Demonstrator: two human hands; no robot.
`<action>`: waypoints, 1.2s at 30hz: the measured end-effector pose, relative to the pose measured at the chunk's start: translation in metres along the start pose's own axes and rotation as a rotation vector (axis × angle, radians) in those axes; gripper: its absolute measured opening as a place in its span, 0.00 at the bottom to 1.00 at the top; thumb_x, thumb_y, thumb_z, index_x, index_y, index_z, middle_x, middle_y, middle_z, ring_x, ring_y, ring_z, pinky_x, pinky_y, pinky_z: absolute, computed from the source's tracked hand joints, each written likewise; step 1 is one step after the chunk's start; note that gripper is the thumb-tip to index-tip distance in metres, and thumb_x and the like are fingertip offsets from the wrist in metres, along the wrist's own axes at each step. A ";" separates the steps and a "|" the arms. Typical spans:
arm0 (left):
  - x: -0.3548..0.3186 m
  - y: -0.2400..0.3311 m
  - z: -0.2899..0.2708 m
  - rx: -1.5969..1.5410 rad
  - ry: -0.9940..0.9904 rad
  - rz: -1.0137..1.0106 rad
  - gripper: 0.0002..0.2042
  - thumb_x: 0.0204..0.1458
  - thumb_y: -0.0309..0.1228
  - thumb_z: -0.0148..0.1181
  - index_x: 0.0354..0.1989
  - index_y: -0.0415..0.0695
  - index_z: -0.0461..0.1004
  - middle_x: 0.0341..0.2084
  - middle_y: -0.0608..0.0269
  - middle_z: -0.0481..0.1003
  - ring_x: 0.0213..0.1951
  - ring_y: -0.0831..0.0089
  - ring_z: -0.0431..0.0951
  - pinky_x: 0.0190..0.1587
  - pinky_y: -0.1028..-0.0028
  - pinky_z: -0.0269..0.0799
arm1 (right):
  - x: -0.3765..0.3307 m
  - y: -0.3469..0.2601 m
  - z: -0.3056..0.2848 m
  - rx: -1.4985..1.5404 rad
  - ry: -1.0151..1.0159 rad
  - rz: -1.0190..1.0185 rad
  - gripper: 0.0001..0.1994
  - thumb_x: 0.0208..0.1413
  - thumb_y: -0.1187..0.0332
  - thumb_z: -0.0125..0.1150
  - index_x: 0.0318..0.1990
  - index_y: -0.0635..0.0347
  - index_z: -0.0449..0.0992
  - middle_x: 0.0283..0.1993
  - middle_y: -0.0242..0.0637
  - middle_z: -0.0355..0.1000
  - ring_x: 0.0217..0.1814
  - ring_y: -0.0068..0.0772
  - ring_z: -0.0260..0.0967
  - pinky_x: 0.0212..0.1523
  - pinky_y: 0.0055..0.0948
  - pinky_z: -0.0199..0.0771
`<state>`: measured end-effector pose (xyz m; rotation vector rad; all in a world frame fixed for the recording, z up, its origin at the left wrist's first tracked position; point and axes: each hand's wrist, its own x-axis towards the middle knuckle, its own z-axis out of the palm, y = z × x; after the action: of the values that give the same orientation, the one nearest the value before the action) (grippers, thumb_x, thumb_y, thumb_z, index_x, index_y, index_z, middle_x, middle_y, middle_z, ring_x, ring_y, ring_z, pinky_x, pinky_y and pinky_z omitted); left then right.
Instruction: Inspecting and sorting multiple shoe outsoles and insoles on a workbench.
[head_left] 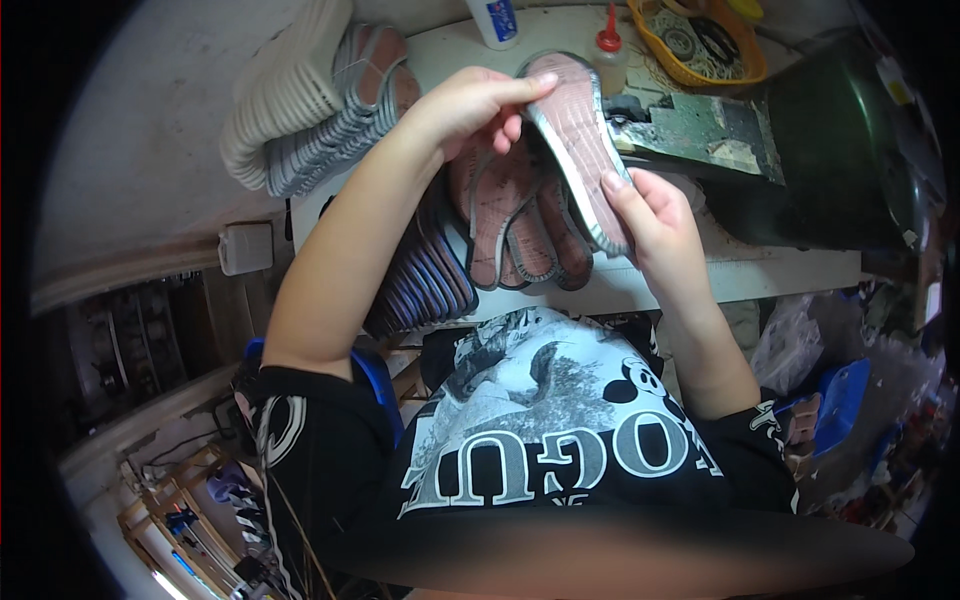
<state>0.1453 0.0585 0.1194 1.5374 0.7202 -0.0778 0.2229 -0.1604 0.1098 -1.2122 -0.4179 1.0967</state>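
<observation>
Between my two hands is a shoe sole [578,135] with a pinkish inner face and a shiny silver-grey edge, held at a slant above the table. My left hand [468,108] pinches its far, broader end, thumb on the pink face. Nearer me, my right hand [655,218] grips the sole's right side close to the narrow end, its thumb also on top. Under the held sole lies a loose pile of similar pink soles [508,235] with dark edges. Left of that pile, partly behind my left forearm, stands a row of blue-grey soles [425,275].
White and grey soles [285,115] are stacked at the far left of the white table [760,270]. A white bottle [494,22], a red-capped squeeze bottle [611,60] and a yellow basket [745,70] stand at the back. A dark green machine [835,140] occupies the right side.
</observation>
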 end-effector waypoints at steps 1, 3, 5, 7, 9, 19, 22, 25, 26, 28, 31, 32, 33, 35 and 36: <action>0.003 -0.001 -0.006 -0.107 -0.010 0.049 0.19 0.56 0.49 0.55 0.25 0.43 0.72 0.12 0.71 0.69 0.13 0.84 0.68 0.18 0.85 0.63 | 0.003 0.003 0.004 -0.010 -0.018 -0.012 0.12 0.63 0.63 0.51 0.37 0.64 0.73 0.24 0.24 0.67 0.22 0.09 0.60 0.22 0.15 0.60; -0.012 -0.009 -0.013 -0.188 0.013 0.144 0.19 0.55 0.48 0.57 0.26 0.41 0.73 0.14 0.67 0.72 0.13 0.79 0.70 0.18 0.82 0.66 | 0.001 0.018 0.008 -0.090 -0.080 -0.024 0.12 0.63 0.63 0.51 0.35 0.62 0.72 0.25 0.24 0.68 0.25 0.08 0.60 0.24 0.14 0.59; -0.036 -0.027 -0.028 -0.206 0.030 0.144 0.19 0.57 0.46 0.55 0.32 0.39 0.73 0.18 0.63 0.74 0.18 0.77 0.73 0.24 0.81 0.70 | -0.011 0.024 0.030 -0.059 -0.085 -0.048 0.14 0.63 0.59 0.50 0.32 0.61 0.71 0.22 0.24 0.67 0.19 0.12 0.60 0.18 0.16 0.57; -0.050 -0.076 -0.039 -0.082 0.450 0.320 0.19 0.56 0.44 0.56 0.40 0.36 0.71 0.27 0.55 0.75 0.31 0.67 0.77 0.38 0.73 0.72 | -0.003 0.042 0.032 -0.290 -0.159 0.208 0.17 0.63 0.58 0.50 0.30 0.64 0.72 0.22 0.32 0.70 0.20 0.21 0.67 0.21 0.23 0.65; -0.079 -0.115 -0.042 0.683 0.724 0.400 0.22 0.52 0.41 0.59 0.48 0.36 0.68 0.40 0.47 0.73 0.47 0.57 0.72 0.52 0.64 0.65 | 0.004 0.054 0.017 -0.786 -0.221 0.202 0.19 0.62 0.57 0.49 0.31 0.67 0.75 0.18 0.39 0.69 0.18 0.31 0.69 0.24 0.31 0.70; -0.115 -0.184 0.014 0.909 0.795 0.189 0.35 0.43 0.40 0.64 0.61 0.43 0.57 0.63 0.48 0.52 0.67 0.51 0.45 0.65 0.46 0.31 | 0.027 0.129 0.074 -1.148 -0.390 -0.190 0.11 0.57 0.69 0.52 0.33 0.72 0.71 0.23 0.54 0.72 0.25 0.52 0.73 0.31 0.44 0.72; -0.119 -0.192 0.013 0.859 0.801 0.215 0.34 0.42 0.35 0.63 0.60 0.43 0.58 0.64 0.50 0.51 0.67 0.52 0.45 0.66 0.47 0.32 | 0.032 0.138 0.082 -1.122 -0.410 -0.049 0.10 0.57 0.70 0.52 0.32 0.72 0.71 0.24 0.55 0.72 0.22 0.49 0.74 0.29 0.42 0.73; -0.119 -0.195 0.012 0.842 0.808 0.246 0.34 0.42 0.33 0.62 0.60 0.43 0.58 0.63 0.50 0.52 0.67 0.52 0.45 0.66 0.48 0.33 | 0.038 0.138 0.082 -1.098 -0.379 -0.102 0.10 0.56 0.70 0.52 0.30 0.71 0.72 0.24 0.55 0.72 0.22 0.49 0.73 0.28 0.42 0.72; -0.118 -0.195 0.012 0.844 0.815 0.254 0.34 0.41 0.33 0.62 0.60 0.43 0.58 0.63 0.50 0.52 0.67 0.52 0.45 0.67 0.49 0.33 | 0.040 0.137 0.080 -1.074 -0.366 -0.121 0.10 0.55 0.70 0.53 0.29 0.70 0.72 0.24 0.55 0.72 0.24 0.51 0.73 0.29 0.43 0.72; -0.117 -0.195 0.013 0.843 0.825 0.248 0.33 0.42 0.32 0.61 0.60 0.43 0.58 0.63 0.49 0.52 0.67 0.52 0.45 0.66 0.49 0.33 | 0.040 0.129 0.076 -1.129 -0.326 -0.241 0.09 0.54 0.70 0.54 0.28 0.69 0.73 0.25 0.54 0.72 0.26 0.52 0.72 0.30 0.43 0.72; -0.121 -0.194 0.017 0.838 0.937 0.255 0.30 0.45 0.31 0.59 0.59 0.41 0.58 0.62 0.50 0.54 0.67 0.54 0.48 0.66 0.52 0.36 | 0.032 0.082 0.070 -1.128 -0.322 -0.381 0.07 0.52 0.70 0.57 0.30 0.64 0.76 0.26 0.52 0.72 0.30 0.54 0.71 0.31 0.41 0.71; -0.121 -0.194 0.018 0.829 1.035 0.271 0.28 0.48 0.31 0.58 0.60 0.40 0.58 0.62 0.50 0.55 0.66 0.56 0.50 0.66 0.55 0.39 | 0.023 0.061 0.066 -1.028 -0.365 -0.416 0.06 0.51 0.70 0.59 0.32 0.65 0.76 0.24 0.50 0.71 0.26 0.50 0.71 0.28 0.37 0.70; -0.120 -0.191 0.017 0.836 1.042 0.273 0.28 0.48 0.31 0.58 0.60 0.40 0.58 0.62 0.50 0.55 0.66 0.56 0.50 0.66 0.55 0.39 | 0.015 0.044 0.061 -0.960 -0.383 -0.438 0.05 0.51 0.72 0.61 0.33 0.65 0.75 0.22 0.47 0.70 0.21 0.44 0.69 0.25 0.31 0.68; -0.114 -0.186 0.019 -0.133 0.828 0.542 0.23 0.56 0.32 0.53 0.59 0.38 0.60 0.62 0.53 0.55 0.65 0.61 0.54 0.65 0.64 0.47 | -0.002 0.018 0.054 -0.903 -0.399 -0.418 0.06 0.52 0.72 0.60 0.33 0.66 0.75 0.24 0.45 0.71 0.21 0.38 0.71 0.24 0.30 0.69; -0.108 -0.159 0.038 -0.739 0.757 0.579 0.20 0.62 0.36 0.44 0.56 0.35 0.62 0.56 0.53 0.65 0.56 0.65 0.67 0.62 0.68 0.57 | -0.007 0.012 0.048 -0.863 -0.433 -0.396 0.05 0.53 0.72 0.60 0.34 0.65 0.75 0.23 0.41 0.71 0.20 0.31 0.70 0.23 0.27 0.68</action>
<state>-0.0020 -0.0297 0.0259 0.9653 0.7290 1.1334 0.1775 -0.1417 0.1177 -1.5214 -1.5105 0.8322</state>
